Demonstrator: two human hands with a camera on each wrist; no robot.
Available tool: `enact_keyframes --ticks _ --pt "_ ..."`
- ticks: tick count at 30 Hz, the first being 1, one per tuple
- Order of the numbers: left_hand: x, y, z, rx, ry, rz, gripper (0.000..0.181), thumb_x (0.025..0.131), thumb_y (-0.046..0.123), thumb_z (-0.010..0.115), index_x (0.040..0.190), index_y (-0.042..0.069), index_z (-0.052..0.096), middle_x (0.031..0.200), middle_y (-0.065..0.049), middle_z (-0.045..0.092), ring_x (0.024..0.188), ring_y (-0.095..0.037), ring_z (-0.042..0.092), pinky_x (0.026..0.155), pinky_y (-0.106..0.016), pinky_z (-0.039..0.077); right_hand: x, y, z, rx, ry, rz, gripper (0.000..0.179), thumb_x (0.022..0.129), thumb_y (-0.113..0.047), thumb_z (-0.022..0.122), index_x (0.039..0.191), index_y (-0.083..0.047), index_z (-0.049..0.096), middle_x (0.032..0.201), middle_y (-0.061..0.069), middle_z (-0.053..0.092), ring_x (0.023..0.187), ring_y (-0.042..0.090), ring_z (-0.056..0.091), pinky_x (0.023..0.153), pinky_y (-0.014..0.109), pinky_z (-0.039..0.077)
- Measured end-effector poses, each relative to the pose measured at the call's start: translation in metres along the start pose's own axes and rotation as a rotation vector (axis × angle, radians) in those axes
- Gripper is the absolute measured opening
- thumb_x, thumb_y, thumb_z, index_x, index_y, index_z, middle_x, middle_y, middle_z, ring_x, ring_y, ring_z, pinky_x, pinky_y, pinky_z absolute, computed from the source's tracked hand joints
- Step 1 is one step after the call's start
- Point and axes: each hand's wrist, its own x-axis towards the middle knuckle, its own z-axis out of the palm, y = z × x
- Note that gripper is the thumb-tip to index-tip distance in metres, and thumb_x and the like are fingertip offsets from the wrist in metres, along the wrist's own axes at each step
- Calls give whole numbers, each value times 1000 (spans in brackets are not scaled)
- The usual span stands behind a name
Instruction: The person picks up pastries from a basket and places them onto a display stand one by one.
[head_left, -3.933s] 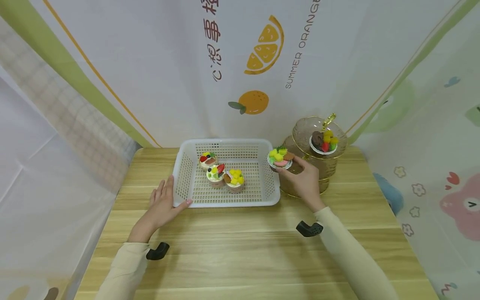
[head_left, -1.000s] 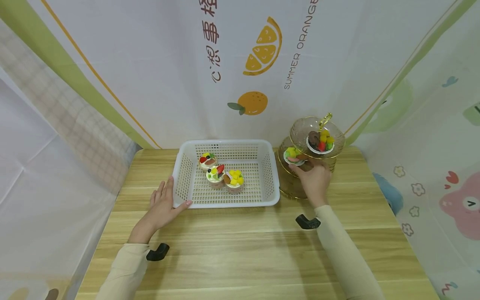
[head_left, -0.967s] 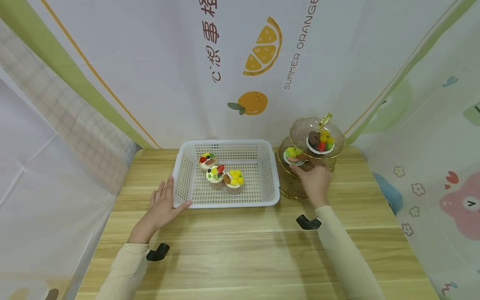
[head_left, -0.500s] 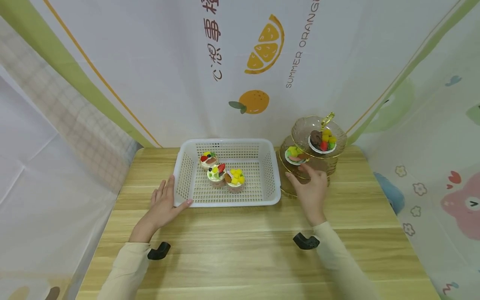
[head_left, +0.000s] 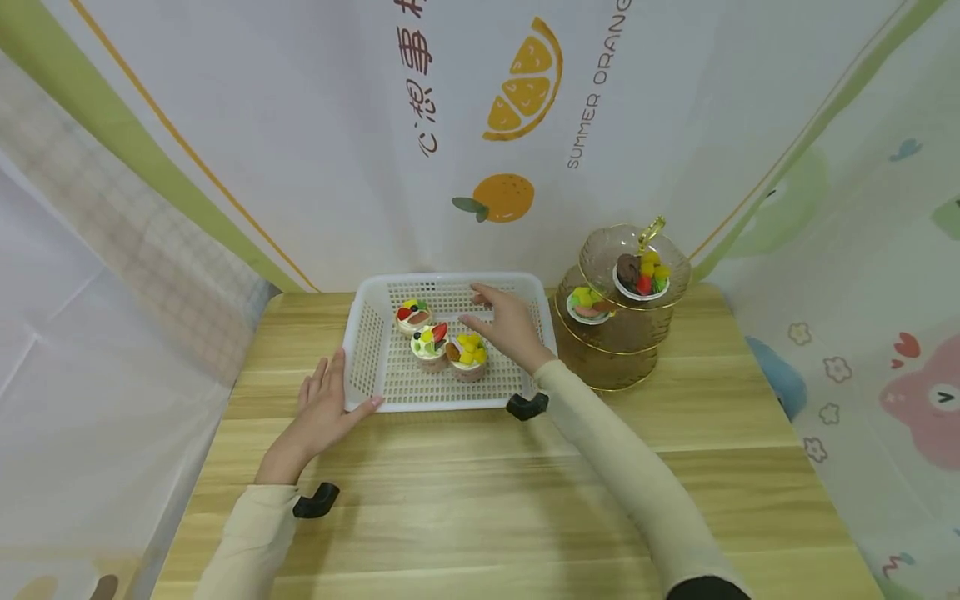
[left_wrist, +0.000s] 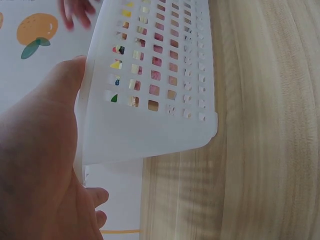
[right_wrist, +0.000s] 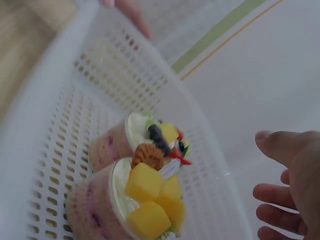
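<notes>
My left hand [head_left: 324,421] rests at the near left corner of a white plastic basket [head_left: 442,406], thumb along the front rim and straight fingers beside the left wall. Three cupcakes stand close together inside: one with yellow cubes [head_left: 468,354], one with a strawberry [head_left: 429,343], one with red and yellow fruit and a berry [head_left: 412,317] behind. Over the basket's right half hovers my right hand [head_left: 510,325], thumb and fingers apart, nothing between them. In the right wrist view it is beyond the cupcake with yellow cubes [right_wrist: 150,200].
A gold-rimmed tiered stand [head_left: 626,342] is close to the basket's right side. Its top tier holds a chocolate cupcake with fruit [head_left: 641,275]; the tier below has a cupcake with green and yellow pieces [head_left: 588,306]. Behind the wooden table [head_left: 450,500] hangs a printed curtain [head_left: 360,167].
My right hand brought the green and yellow cupcake to the stand's middle tier, let go of it, and moved left over the basket. My left hand stays at the basket's corner.
</notes>
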Motion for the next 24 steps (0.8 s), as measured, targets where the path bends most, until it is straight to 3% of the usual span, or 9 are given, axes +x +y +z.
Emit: enact_keyframes --ticks 4,8,15,24 --pt "0 -2 -1 -7 1 -6 111 93 61 55 156 5 -17 164 -29 1 152 -49 -9 116 -71 -4 36 -2 25 -51 -103 -6 59 93 -39 68 145 -19 50 128 2 68 116 21 63 97 39 53" --pt "-1 -4 -1 1 8 -9 110 93 60 55 157 4 -15 165 -29 2 152 -49 -7 116 -72 -2 57 2 48 -27 -166 7 54 92 -31 71 142 -20 55 126 2 68 113 20 63 96 39 53" --pt "2 -2 0 -6 4 -1 110 93 60 55 157 4 -14 165 -28 1 153 -47 -9 116 -71 -3 70 11 68 13 -219 150 49 90 -29 73 137 -23 60 124 3 69 108 20 66 94 38 54" --pt "3 1 2 -22 17 2 111 92 59 58 157 1 -11 164 -29 4 152 -49 -6 115 -72 -3 77 22 93 22 -248 240 52 88 -34 75 138 -29 59 124 -2 69 110 18 65 93 37 54"
